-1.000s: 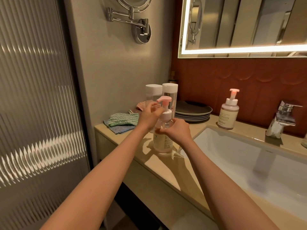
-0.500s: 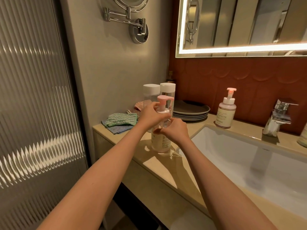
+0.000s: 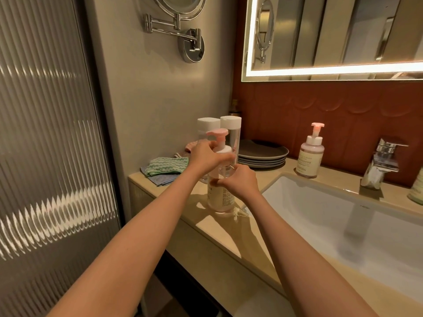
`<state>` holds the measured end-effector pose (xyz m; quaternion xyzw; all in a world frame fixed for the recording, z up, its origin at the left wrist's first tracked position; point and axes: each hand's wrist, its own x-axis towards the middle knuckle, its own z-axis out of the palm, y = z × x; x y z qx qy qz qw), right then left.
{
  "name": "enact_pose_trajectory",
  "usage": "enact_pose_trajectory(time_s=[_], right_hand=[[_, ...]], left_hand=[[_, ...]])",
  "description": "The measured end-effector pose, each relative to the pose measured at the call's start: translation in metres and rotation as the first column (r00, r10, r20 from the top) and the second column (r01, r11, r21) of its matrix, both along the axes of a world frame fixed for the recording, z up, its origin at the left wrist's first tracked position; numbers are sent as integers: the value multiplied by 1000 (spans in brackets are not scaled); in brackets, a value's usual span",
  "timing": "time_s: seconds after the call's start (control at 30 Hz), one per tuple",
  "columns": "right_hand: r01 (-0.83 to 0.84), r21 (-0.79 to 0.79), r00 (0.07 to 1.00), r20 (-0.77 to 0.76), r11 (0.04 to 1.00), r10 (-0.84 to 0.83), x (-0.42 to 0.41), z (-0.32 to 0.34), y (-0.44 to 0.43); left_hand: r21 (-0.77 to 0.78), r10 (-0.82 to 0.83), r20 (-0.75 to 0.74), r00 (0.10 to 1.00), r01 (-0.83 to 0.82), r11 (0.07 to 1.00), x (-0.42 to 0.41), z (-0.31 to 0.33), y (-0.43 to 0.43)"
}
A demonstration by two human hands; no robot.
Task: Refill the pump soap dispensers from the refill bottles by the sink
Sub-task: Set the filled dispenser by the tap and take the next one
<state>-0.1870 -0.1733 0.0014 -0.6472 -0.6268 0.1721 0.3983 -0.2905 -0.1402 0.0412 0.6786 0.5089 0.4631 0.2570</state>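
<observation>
A clear pump dispenser (image 3: 220, 197) with a pink pump head (image 3: 218, 135) stands upright on the beige counter (image 3: 219, 232) left of the sink. My left hand (image 3: 207, 157) grips the white collar under the pump head. My right hand (image 3: 239, 180) grips the bottle's shoulder. Behind it stand two clear refill bottles with white caps (image 3: 207, 126) (image 3: 231, 131). A second dispenser (image 3: 310, 156) with a pink pump stands at the back of the counter, apart from both hands.
A white sink basin (image 3: 343, 225) fills the right, with a chrome faucet (image 3: 382, 163) behind it. Grey plates (image 3: 263, 154) are stacked at the back. Folded cloths (image 3: 167, 167) lie at the counter's left end, by the wall and a ribbed glass door (image 3: 50, 156).
Both hands stay on the dispenser. The left hand has shifted slightly round the pump collar. The view has drifted a little.
</observation>
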Motion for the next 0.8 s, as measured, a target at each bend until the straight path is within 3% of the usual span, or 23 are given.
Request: enact_pose_trajectory(time_s=[0.1, 0.23, 0.43, 0.5, 0.7, 0.8], right_hand=[[1, 1, 1000, -6, 1000, -1, 1, 0, 0], [4, -1, 1000, -2, 1000, -4, 0, 1, 0], [0, -19, 1000, -3, 1000, 0, 0, 1, -2], [-4, -11, 1000, -8, 1000, 4, -1, 2, -4], [12, -19, 1000, -9, 1000, -12, -1, 4, -12], [17, -37, 1000, -5, 999, -18, -1, 4, -11]], left_hand=[[2, 85, 187, 979, -87, 996, -2, 10, -2], [-92, 173, 464, 869, -147, 985, -25, 21, 2], [-212, 300, 812, 501, -226, 951, -63, 9, 17], [-226, 315, 844, 434, -245, 943, -68, -2, 23], [-419, 427, 733, 530, -142, 897, -59, -52, 33], [-471, 490, 639, 592, -202, 858, -50, -68, 31]])
